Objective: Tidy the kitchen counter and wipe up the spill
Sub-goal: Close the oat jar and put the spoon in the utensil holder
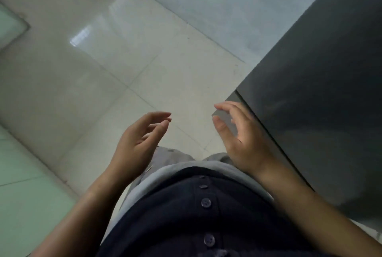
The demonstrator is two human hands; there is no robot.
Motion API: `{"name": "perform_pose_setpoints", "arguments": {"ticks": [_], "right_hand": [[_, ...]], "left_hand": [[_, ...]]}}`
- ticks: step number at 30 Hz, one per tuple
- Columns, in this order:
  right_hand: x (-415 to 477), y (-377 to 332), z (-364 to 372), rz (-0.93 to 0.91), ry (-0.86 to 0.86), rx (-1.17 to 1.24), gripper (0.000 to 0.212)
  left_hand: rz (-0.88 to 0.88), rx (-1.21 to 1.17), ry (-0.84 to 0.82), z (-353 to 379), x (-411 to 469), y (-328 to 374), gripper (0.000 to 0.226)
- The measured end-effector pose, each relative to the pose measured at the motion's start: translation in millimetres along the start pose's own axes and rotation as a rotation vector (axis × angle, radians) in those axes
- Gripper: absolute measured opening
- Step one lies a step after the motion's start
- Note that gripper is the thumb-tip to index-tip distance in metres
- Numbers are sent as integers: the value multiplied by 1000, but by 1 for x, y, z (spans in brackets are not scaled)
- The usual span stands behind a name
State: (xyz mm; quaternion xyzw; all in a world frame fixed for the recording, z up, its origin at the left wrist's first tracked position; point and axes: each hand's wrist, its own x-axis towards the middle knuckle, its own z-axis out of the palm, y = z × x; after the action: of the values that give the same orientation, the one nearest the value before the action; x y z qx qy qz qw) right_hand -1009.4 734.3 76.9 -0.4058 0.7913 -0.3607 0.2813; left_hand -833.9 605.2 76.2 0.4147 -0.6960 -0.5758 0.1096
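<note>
The camera looks straight down at the floor, so no counter top, spill or cloth shows. My left hand (140,138) hangs in front of my body over the pale floor tiles (115,54), palm up, fingers loosely curled and apart, holding nothing. My right hand (237,132) is raised beside the corner of a tall dark grey cabinet or appliance (314,83), fingers spread, empty, close to its edge. Whether the right hand touches that edge I cannot tell.
The dark grey unit fills the right side of the view. A pale wall base (217,8) runs along the top. Greenish floor areas (24,194) lie at the left. My dark buttoned shirt (198,215) fills the bottom.
</note>
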Motion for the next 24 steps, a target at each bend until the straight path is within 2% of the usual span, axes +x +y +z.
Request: {"name": "perform_pose_setpoints", "arguments": {"ticks": [8, 17, 22, 24], "right_hand": [[79, -61, 89, -121, -313, -106, 45], [175, -193, 229, -368, -538, -102, 46], [206, -238, 285, -505, -698, -167, 50], [219, -252, 307, -514, -754, -177, 44]], "left_hand": [[-160, 0, 213, -111, 1, -54, 17], [-280, -54, 573, -258, -27, -101, 35], [-381, -218, 762, -290, -45, -124, 26], [-423, -261, 817, -305, -47, -134, 25]]}}
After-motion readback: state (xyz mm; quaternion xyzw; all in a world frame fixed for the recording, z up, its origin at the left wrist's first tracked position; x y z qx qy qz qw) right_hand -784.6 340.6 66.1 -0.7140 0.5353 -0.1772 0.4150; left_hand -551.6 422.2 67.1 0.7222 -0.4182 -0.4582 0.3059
